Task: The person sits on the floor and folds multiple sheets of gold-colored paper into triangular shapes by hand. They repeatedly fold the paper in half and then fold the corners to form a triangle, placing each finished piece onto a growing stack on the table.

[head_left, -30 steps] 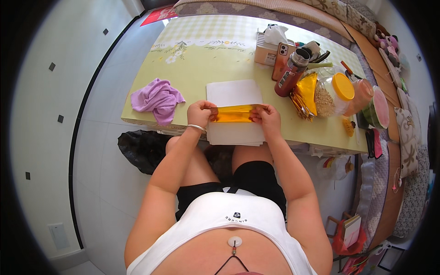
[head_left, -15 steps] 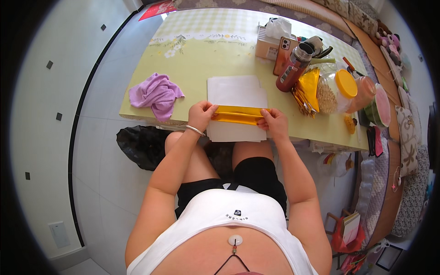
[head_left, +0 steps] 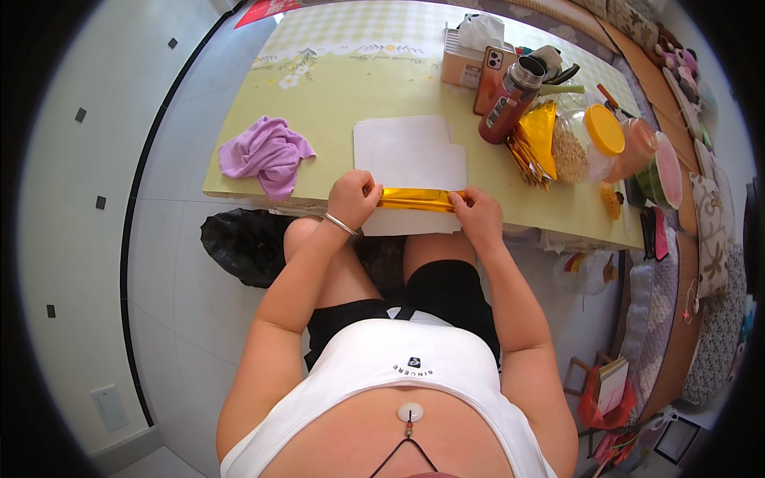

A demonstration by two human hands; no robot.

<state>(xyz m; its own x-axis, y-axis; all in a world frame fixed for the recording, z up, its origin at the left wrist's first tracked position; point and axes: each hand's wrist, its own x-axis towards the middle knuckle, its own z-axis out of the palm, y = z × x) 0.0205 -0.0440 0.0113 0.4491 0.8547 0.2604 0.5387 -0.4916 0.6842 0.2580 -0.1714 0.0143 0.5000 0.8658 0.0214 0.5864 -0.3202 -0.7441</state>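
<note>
A folded strip of shiny gold foil paper [head_left: 416, 198] stretches sideways between my two hands. My left hand [head_left: 355, 199] pinches its left end, and my right hand [head_left: 479, 215] grips the right end. Beneath the strip lie white paper sheets [head_left: 408, 151], which reach past the table's near edge. Several folded gold foil pieces [head_left: 543, 131] lean together on the table, to the right of the sheets. A crumpled purple cloth [head_left: 267, 154] rests left of the paper.
On the right of the table [head_left: 319, 119] stand a dark red thermos [head_left: 510, 107], a phone [head_left: 492, 78], a tissue box [head_left: 462, 65], a yellow-lidded jar [head_left: 603, 130] and a cut watermelon [head_left: 660, 171]. A black plastic bag [head_left: 243, 248] sits on the floor below the table's near left.
The gold strip looks narrower than before, and my fingers have rolled over its ends. The whole view has shifted slightly.
</note>
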